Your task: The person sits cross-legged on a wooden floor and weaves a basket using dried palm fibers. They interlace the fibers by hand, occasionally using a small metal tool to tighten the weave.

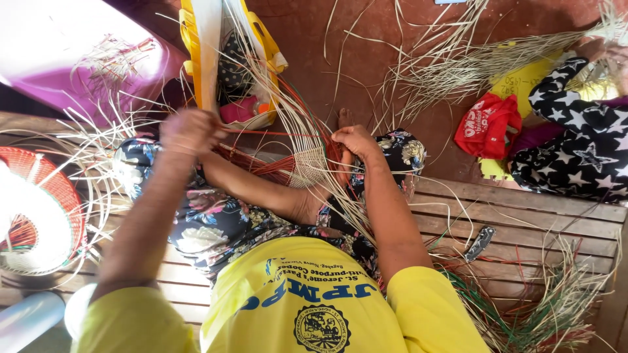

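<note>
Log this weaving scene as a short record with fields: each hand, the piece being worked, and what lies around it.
left hand: left hand raised, fist closed around a red strip pulled sideways
right hand: right hand pinching pale strips at the woven piece
work piece: small woven piece, pale weave with red strips, loose ends fanning upward
seat: wooden slat bench
nearby left: red and white woven basket
nearby right: bundle of loose strips on the bench
floor: red bag
</note>
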